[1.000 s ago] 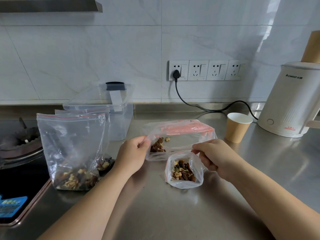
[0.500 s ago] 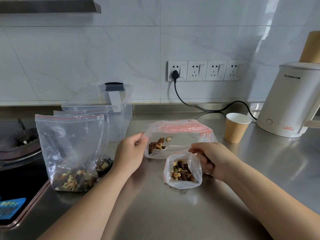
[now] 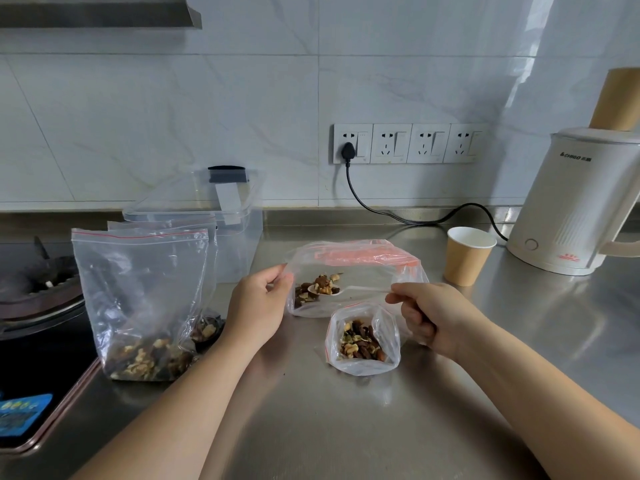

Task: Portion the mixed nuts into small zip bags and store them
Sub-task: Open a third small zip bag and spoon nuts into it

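At lower centre a small zip bag (image 3: 363, 339) of mixed nuts stood open on the steel worktop (image 3: 311, 427). Just behind it the right hand (image 3: 427, 315) pinched a clear spoon (image 3: 346, 289) loaded with nuts inside the large bag (image 3: 353, 277), whose left edge the left hand (image 3: 259, 303) pinched. A paper cup (image 3: 467, 256) stood farther right.

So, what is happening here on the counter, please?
A person is portioning mixed nuts. The left hand holds open the large clear zip bag with the orange seal, lying on the steel counter. The right hand holds a clear plastic spoon loaded with nuts inside it. The small open zip bag in front is already partly filled. Two more bags of nuts stand at the left.
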